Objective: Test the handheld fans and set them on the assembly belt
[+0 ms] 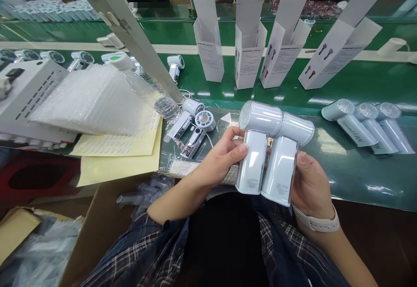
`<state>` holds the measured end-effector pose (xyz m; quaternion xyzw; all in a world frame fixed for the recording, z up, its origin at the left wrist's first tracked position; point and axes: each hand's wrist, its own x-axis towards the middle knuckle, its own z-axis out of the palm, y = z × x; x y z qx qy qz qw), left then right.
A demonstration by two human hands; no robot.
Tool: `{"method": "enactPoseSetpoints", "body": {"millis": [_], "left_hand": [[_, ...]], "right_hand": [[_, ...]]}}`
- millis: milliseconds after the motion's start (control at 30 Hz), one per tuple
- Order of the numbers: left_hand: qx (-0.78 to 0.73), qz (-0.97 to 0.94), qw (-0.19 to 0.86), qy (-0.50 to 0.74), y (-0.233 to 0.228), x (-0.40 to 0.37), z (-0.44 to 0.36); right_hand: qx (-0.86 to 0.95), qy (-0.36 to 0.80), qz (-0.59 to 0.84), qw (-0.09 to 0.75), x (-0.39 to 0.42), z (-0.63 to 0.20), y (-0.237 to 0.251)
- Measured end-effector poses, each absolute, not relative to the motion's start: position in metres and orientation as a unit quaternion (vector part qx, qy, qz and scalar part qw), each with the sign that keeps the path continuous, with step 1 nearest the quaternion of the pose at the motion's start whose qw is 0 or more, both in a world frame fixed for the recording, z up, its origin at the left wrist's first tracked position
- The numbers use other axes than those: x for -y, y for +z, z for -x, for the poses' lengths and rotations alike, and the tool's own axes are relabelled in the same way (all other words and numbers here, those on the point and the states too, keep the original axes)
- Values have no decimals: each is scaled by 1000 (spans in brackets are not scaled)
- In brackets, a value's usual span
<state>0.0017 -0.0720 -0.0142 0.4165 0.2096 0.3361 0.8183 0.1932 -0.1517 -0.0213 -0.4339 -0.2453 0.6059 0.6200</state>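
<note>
Two white handheld fans stand side by side in front of my chest, handles down. My left hand (221, 158) grips the left fan (256, 148) by its handle, thumb on the front. My right hand (309, 185), with a white wristband, holds the right fan (283, 161) from the right side. The two fans touch each other. Behind them lies the green conveyor belt (358, 82).
Several open white cartons (249, 48) stand upright on the belt. Three wrapped fans (368, 124) lie at the right, two bare fans (192, 126) left of my hands. A clear bottle (143, 87), bubble wrap (94, 100), yellow sticker sheets (120, 148) and a cardboard box (97, 230) sit left. Other people work across the belt.
</note>
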Motion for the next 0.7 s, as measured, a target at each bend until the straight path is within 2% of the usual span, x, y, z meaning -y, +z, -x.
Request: {"method": "enactPoseSetpoints", "body": {"millis": [233, 400, 700], "left_hand": [[-181, -409, 844, 294, -18, 65, -12], [-189, -429, 824, 318, -25, 67, -11], [-189, -365, 858, 308, -26, 67, -8]], "right_hand": [[231, 649, 433, 581, 148, -192, -17], [206, 659, 434, 579, 143, -187, -12], [273, 649, 398, 589, 142, -185, -11]]}}
